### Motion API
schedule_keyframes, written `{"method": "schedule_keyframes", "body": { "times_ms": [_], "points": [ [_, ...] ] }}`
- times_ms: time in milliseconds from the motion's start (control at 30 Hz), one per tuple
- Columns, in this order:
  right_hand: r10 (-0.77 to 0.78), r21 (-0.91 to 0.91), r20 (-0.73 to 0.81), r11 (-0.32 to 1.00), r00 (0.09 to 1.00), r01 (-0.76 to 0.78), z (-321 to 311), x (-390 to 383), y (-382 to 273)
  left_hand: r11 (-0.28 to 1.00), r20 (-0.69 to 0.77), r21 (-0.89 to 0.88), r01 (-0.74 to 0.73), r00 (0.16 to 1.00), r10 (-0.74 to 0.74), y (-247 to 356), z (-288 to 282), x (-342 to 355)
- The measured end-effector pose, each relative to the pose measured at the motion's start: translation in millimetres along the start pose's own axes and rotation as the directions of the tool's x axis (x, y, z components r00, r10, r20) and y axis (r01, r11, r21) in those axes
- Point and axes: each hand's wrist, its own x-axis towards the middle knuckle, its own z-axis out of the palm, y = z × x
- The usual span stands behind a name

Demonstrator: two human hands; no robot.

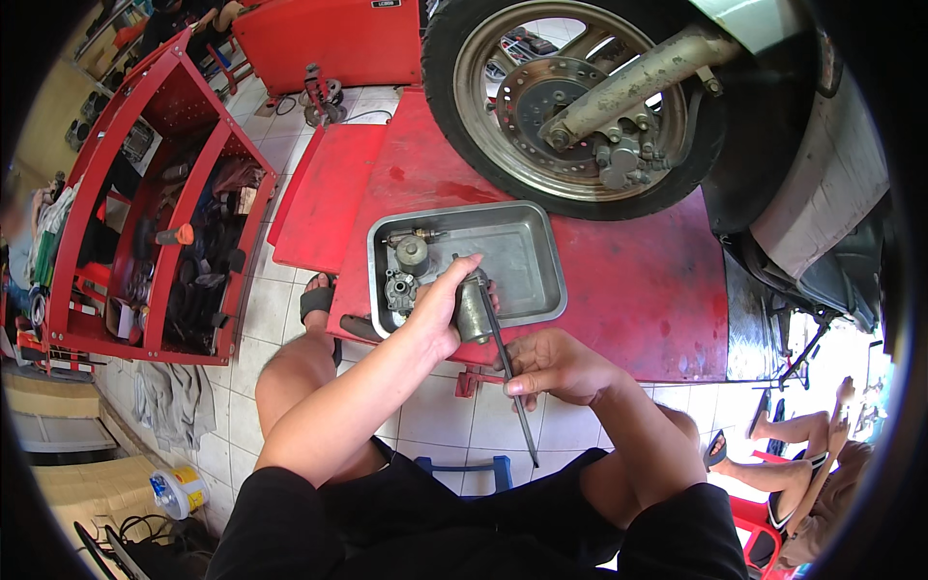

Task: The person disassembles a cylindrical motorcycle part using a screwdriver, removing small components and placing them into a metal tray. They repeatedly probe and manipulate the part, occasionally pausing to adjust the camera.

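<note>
My left hand (440, 311) is wrapped round a grey metal cylinder (473, 314), thumb on top, over the near edge of a metal tray (559, 280). A long thin dark rod (524, 425) runs slantwise along the cylinder's right side and down towards me. The fingers of my right hand (561, 367) pinch this rod near its middle. Whether its upper end touches the cylinder, I cannot tell. Inside the tray, at the left, lie a round metal part (412, 254) and a cast metal part (399, 290), partly hidden by my left hand.
The tray stands on a red platform (638, 290) below a motorcycle's front wheel (449, 126). A dark handle-like object (362, 329) lies beside the tray. At the left is a red tool shelf (174, 280); a blue stool (464, 469) is beneath me. A person (822, 483) sits at the right.
</note>
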Motion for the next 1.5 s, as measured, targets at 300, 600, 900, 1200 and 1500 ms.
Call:
{"method": "schedule_keyframes", "body": {
  "times_ms": [300, 600, 900, 1200, 1500],
  "points": [
    [-0.003, 0.174, -0.013, 0.985, 1.000, 0.006, 15, -2, -10, 1.000, 0.009, -0.003, 0.001, 1.000, -0.001, 1, -3, 2],
    [-0.006, 0.097, -0.127, 0.995, 0.992, 0.018, -5, 0, 19, 0.995, -0.044, 0.091, -0.048, 0.998, 0.052, -7, 10, 7],
    [-0.026, 0.158, -0.150, 0.986, 0.988, 0.049, -10, -26, 30, 0.983, -0.020, 0.185, 0.002, 1.000, 0.002, -27, 35, 21],
    [-0.012, 0.129, -0.387, 0.989, 0.922, 0.067, -26, -34, 50, 0.943, -0.014, 0.321, -0.083, 0.996, 0.093, -40, 55, 41],
    [-0.021, 0.230, -0.329, 0.968, 0.944, 0.101, -42, -35, 48, 0.922, -0.012, 0.371, -0.110, 0.992, 0.123, -42, 68, 48]
  ]
}}
